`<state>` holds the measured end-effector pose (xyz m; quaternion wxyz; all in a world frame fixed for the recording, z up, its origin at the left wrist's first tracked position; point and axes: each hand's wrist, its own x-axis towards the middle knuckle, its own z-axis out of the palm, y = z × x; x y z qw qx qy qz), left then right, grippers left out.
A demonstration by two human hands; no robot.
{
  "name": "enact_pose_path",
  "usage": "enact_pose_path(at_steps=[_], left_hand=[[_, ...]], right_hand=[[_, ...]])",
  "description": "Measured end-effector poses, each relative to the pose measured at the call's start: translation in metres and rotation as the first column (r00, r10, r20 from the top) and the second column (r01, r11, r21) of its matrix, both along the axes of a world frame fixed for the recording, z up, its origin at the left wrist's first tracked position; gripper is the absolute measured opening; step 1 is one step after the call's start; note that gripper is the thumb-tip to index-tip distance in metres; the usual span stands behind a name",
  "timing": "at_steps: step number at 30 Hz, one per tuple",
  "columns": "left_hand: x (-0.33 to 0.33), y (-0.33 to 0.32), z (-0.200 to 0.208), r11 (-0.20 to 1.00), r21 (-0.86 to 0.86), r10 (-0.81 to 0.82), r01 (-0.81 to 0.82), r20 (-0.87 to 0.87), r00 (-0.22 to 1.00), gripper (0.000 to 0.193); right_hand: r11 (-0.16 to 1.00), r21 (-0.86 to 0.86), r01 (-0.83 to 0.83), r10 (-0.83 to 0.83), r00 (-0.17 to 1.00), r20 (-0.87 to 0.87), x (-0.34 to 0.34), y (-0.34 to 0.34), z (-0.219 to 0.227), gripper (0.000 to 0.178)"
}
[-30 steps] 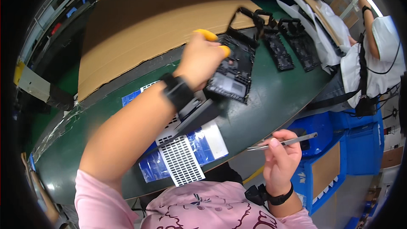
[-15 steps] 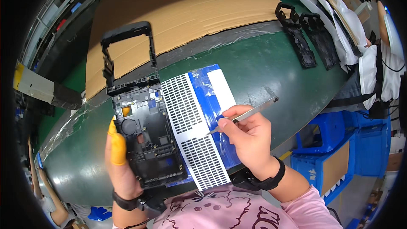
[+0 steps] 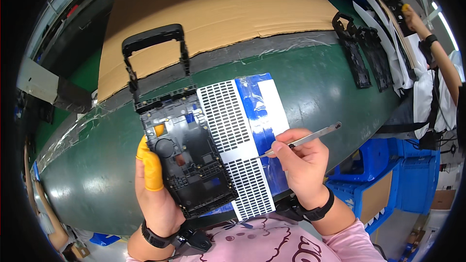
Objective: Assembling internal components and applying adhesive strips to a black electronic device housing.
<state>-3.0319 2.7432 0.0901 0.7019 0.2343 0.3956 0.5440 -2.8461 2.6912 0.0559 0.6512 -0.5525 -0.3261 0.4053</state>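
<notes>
A black plastic housing [image 3: 189, 148] with a tall loop handle stands tilted in my left hand [image 3: 160, 204], which grips it from its left side and underneath. Yellow finger covers [image 3: 153, 170] are on that hand. Between thumb and fingers of my right hand [image 3: 307, 172] are metal tweezers [image 3: 315, 135], their tip pointing left at the white sheet [image 3: 235, 154], near its right edge. Rows of small black stickers in two blocks cover the sheet. It lies over a blue, tape-covered panel [image 3: 255, 104], partly behind the housing. Whether the tweezers hold a sticker is too small to tell.
Flat cardboard [image 3: 218, 9] covers the back of the green table [image 3: 310, 87]. Two similar black housings [image 3: 354, 60] lie at the far right, beside white sheets. A co-worker's arm [image 3: 444, 63] reaches in there. Blue crates [image 3: 412, 174] stand at the lower right, a pale box [image 3: 41, 80] at left.
The whole scene has shifted right in the picture. My grips on the housing and tweezers look the same. At the far right, more of the co-worker's arm shows, its hand at a black part.
</notes>
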Motion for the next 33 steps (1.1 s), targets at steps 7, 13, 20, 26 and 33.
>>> enact_pose_path(at_steps=[7,13,20,26,33], left_hand=[[0.001,-0.007,-0.002,0.989,0.020,-0.150,0.149,0.063,0.987,0.037],[-0.004,-0.011,-0.003,0.977,0.074,-0.202,0.198,0.052,0.978,0.038],[-0.006,-0.012,-0.001,0.981,0.035,-0.193,0.190,0.173,0.966,0.040],[-0.008,-0.013,-0.005,0.977,0.081,-0.207,0.197,0.153,0.966,0.041],[-0.012,-0.014,-0.003,0.930,0.168,-0.329,0.327,-0.014,0.944,0.078]], right_hand=[[0.988,0.137,-0.078,0.103,0.976,-0.190,-0.016,-0.013,0.042,0.016],[0.956,0.122,-0.266,0.278,0.956,-0.099,-0.050,-0.008,0.033,0.018],[0.966,0.140,-0.219,0.239,0.960,-0.149,-0.057,-0.007,0.031,0.017],[0.967,0.120,-0.226,0.242,0.959,-0.148,-0.057,-0.006,0.030,0.017],[0.959,0.145,-0.242,0.259,0.960,-0.111,-0.051,-0.006,0.026,0.018]])
